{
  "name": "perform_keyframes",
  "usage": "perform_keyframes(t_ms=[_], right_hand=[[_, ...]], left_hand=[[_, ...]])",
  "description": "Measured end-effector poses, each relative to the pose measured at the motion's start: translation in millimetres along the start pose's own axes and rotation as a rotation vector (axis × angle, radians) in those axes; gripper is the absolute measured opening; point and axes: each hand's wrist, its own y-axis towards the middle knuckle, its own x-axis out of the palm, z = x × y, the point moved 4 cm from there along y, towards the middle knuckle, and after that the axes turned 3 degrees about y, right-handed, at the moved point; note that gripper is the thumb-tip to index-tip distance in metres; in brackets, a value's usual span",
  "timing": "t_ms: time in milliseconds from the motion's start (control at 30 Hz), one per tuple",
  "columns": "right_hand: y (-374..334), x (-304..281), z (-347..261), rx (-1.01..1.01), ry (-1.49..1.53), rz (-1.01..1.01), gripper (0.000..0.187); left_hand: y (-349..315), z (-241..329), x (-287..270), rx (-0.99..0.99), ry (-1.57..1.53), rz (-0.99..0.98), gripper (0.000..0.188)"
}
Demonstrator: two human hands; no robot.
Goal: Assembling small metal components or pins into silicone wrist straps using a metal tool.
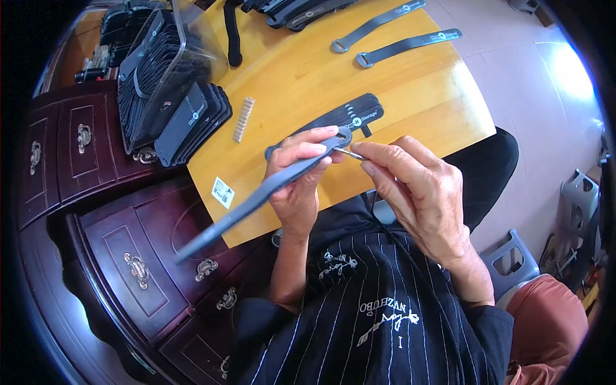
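My left hand (pixel 296 183) pinches a grey strap (pixel 256 197) near its slotted end, and the rest of the strap slants down to the left past my wrist. In my right hand (pixel 420 192), thumb and fingers close on a thin metal tool (pixel 350 153). Its tip meets the strap beside the slotted end; its exact kind is hidden by my fingers. Just beyond my hands, a stack of dark straps (pixel 343 119) with white print lies on the yellow wooden table (pixel 289 80).
Two straps with rings, one upper (pixel 378 27) and one lower (pixel 410 47), lie at the far right. Left are a clear bin (pixel 183 48) of dark straps, a leaning strap stack (pixel 192 125), a copper-coloured strip (pixel 244 120) and a white label (pixel 223 192). A dark wooden cabinet (pixel 138 263) adjoins; a grey stool (pixel 513 256) stands right.
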Motion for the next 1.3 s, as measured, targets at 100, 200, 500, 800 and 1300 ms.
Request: perform_keyframes(t_ms=[100, 200, 500, 800, 1300], right_hand=[[1.0, 2.0, -0.1, -0.008, -0.005, -0.012, 0.024], [2.2, 3.1, -2.2, -0.068, -0.082, 0.011, 0.025], [3.7, 3.8, -1.0, -0.163, -0.229, 0.044, 0.028], [0.7, 9.7, -2.4, -0.231, -0.369, 0.118, 0.028], [1.4, 31.6, 16.2, -0.04, -0.074, 0.159, 0.016]], left_hand=[[0.0, 3.3, -6.6, 0.063, 0.135, -0.01, 0.014], [0.2, 6.4, -10.9, 0.117, 0.271, -0.024, 0.014], [2.6, 17.7, -12.1, 0.215, 0.522, -0.114, 0.013], [5.3, 35.4, -6.2, 0.452, 0.759, -0.253, 0.024], [12.5, 35.0, 2.6, 0.575, 0.946, -0.515, 0.029]])
